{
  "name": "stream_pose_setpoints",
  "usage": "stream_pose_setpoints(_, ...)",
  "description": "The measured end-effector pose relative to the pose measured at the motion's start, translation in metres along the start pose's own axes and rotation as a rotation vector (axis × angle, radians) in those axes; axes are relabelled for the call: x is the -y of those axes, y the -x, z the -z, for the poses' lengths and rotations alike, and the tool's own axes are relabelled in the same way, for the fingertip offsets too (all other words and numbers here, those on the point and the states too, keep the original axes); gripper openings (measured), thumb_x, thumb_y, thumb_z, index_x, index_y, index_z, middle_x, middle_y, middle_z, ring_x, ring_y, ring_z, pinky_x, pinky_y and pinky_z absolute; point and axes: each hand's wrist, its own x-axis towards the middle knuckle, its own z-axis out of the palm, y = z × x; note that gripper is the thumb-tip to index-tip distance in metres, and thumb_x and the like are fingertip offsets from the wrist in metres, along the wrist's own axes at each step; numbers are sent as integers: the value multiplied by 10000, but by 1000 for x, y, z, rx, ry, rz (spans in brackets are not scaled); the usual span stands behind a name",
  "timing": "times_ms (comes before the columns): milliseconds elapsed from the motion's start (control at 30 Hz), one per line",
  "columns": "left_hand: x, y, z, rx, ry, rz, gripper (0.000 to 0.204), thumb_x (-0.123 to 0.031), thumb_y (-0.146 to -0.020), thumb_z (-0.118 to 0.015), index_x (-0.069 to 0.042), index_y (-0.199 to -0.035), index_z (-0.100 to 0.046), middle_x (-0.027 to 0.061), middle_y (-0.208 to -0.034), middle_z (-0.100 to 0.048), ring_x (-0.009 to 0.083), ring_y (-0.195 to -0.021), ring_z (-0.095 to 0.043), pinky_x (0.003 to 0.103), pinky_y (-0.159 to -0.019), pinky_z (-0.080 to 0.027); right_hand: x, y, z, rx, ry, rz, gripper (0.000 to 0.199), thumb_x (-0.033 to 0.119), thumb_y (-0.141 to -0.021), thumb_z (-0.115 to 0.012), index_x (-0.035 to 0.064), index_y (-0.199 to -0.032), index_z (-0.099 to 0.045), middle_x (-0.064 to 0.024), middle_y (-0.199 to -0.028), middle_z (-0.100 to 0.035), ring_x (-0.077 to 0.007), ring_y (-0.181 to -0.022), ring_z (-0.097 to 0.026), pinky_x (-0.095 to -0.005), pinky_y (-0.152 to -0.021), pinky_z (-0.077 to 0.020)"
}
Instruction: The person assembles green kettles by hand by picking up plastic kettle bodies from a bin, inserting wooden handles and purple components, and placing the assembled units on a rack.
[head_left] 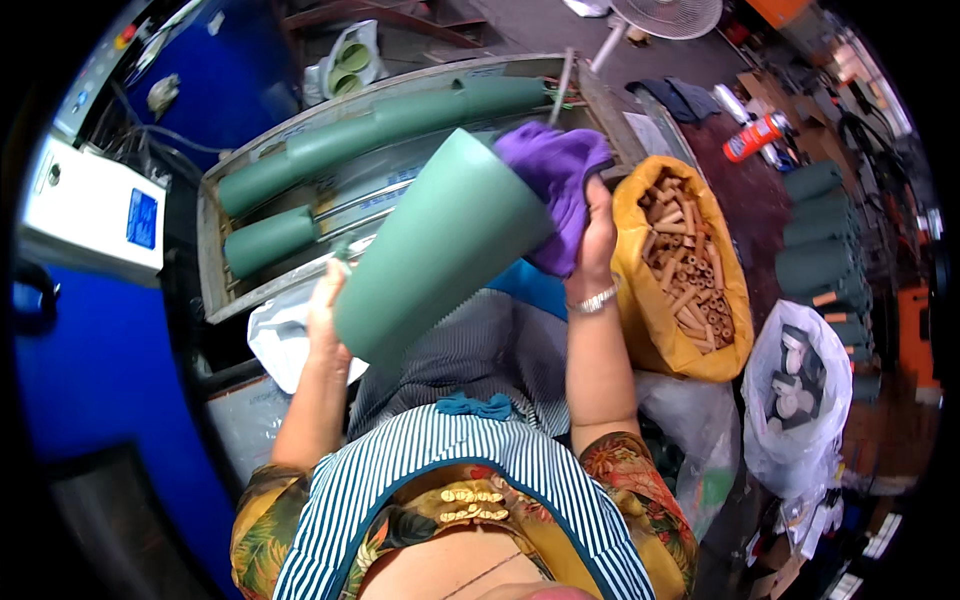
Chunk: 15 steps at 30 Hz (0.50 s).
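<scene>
A smooth green tapered cylinder (445,245) is held tilted in front of me, its wider end up and to the right. My left hand (328,315) grips its lower left end; most of those fingers are hidden behind it. Against the upper right end lies a bunched purple cloth (555,185), with my right hand (597,235) closed on its right side. Beyond them stands a long wooden crate (212,235). Green cylinders (375,120) lie in a row along its far side, and a single one (270,240) rests at its near left.
To my right are a yellow sack (640,330) of short brown tubes and a white plastic bag (770,450) of dark and white parts. More green cylinders (820,225) are stacked at far right. An orange spray can (755,137) lies nearby. A white-and-blue machine (95,205) stands at left.
</scene>
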Motion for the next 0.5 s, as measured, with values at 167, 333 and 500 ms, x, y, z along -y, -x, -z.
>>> stream_pose_setpoints(167, -13, 2, -37, 168, -320, -407, 488, -417, -1039, -477, 50, -1139, -577, 185, -1153, -645, 239, -1036, -629, 394, -945, -504, 19, 83, -13, 62, 1215, 200, 345, 309, -889, -683, -5, -976, -567, -106, -839, -591, -263, -721, -543, -383, -677, -443)
stream_pose_setpoints(333, 22, -18, -44, 274, -47, 266, 466, -429, -1020, -510, 12, -1152, -583, 113, -1085, -649, 215, -951, -649, 356, -864, -540, 75, 120, -23, 388, 1424, 171, 434, 357, -791, -825, 6, -967, -641, -131, -885, -650, -280, -756, -624, -373, -702, -514)
stream_pose_setpoints(500, 63, -58, -47, 258, -89, 865, 446, -399, -970, -609, 9, -1150, -589, 109, -1006, -676, 186, -843, -666, 317, -744, -551, 79, 159, 45, 999, 2270, 555, 397, 278, -880, -618, 17, -1180, -624, -126, -1174, -629, -270, -1116, -587, -368, -1002, -452)
